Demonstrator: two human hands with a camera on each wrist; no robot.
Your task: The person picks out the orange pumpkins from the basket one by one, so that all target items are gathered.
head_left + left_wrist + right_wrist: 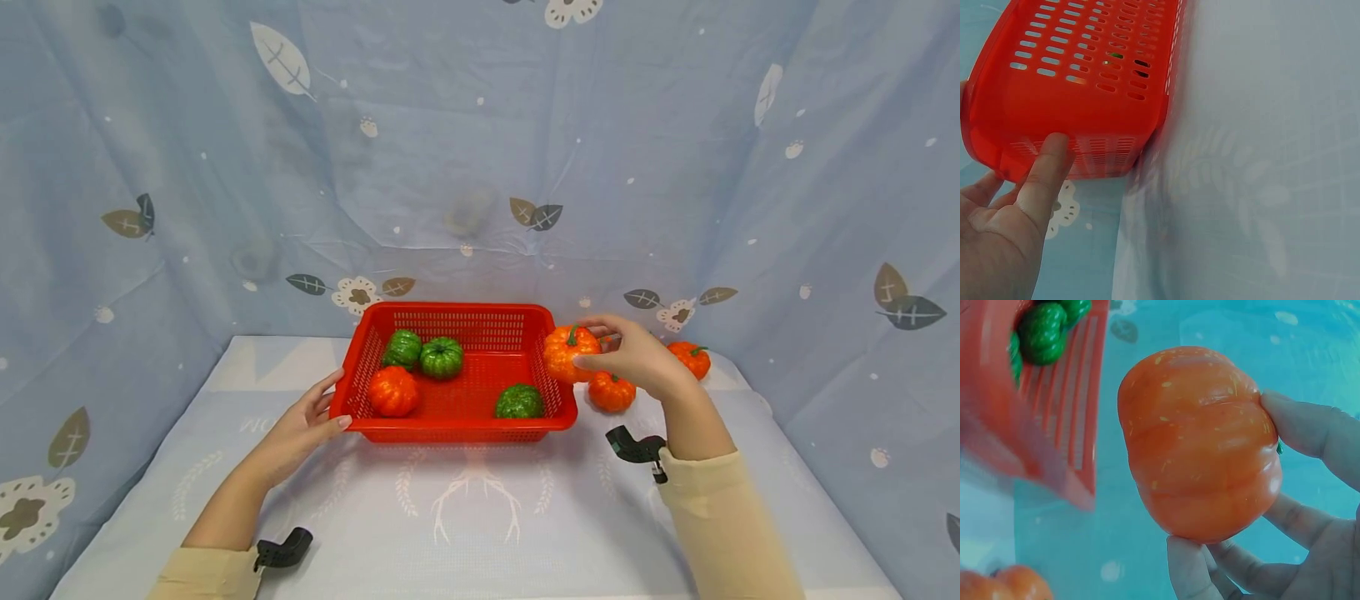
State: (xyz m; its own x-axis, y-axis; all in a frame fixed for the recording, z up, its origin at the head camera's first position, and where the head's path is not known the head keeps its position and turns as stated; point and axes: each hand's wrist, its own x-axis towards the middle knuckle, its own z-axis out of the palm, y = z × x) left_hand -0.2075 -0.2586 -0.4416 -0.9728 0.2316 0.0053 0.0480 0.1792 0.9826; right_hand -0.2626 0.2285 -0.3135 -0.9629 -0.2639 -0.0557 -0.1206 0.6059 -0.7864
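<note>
My right hand (637,354) grips an orange toy pumpkin (1200,450) with a green stem, thumb and fingers on its sides. It hangs beside the right rim of a red plastic basket (465,425). At the basket's left end, my left hand (296,433) holds the rim, its thumb (1047,175) against the wall near the front corner and other fingers partly hidden behind the rim. Inside the basket lie two green pumpkins (442,358) at the back left, a red-orange pumpkin (393,392) at front left and a dark green pumpkin (519,402) at front right.
Right of the basket, an orange pumpkin (611,392) sits on the white patterned cloth (472,517), with another orange pumpkin (688,360) farther right. A bit of orange shows behind my right fingers. Blue printed curtains (450,150) enclose the table's back and sides.
</note>
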